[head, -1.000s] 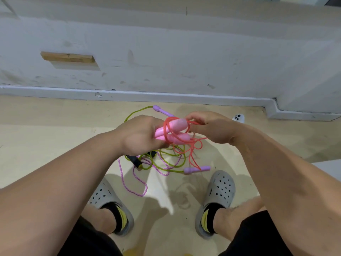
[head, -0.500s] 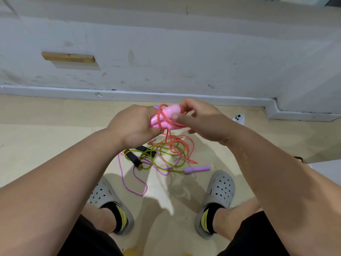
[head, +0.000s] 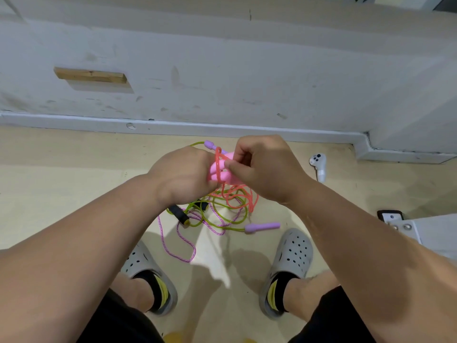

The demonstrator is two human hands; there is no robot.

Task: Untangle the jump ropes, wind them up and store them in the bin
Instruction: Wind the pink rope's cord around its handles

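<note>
In the upper left of the frame, a short wooden block (head: 90, 75) is fixed to the scuffed white wall (head: 222, 70).

At centre frame, the left hand (head: 183, 177) is a closed fist with its back to the camera. Its fingers are curled round a pair of pink handles (head: 226, 177), which stick out to the right side by side. A coral jump rope (head: 217, 162) is looped over those handles, and its slack hangs below the hands in loose coils.

Just right of the handles, the right hand (head: 269, 169) has its fingers bent in and its thumb laid against the handle tips. It appears to pinch the coral cord there, though the exact strand is hidden by the fingers.

Under the hands, on the beige floor (head: 61, 194), lies a tangle of green and purple-pink ropes (head: 220, 211):
- A black handle (head: 180, 215) lies at its left edge.
- One purple handle (head: 210, 144) peeks out above the left hand.
- Another purple handle (head: 263, 227) lies at lower right.

Grey clogs (head: 294, 251) stand on either side of the tangle, nearer the camera.

Right of the hands, a white controller (head: 318, 164) lies on the floor near the baseboard. At the right edge is a white object (head: 435, 231) with a small black item (head: 389, 214) beside it. I cannot tell what either of them is.
</note>
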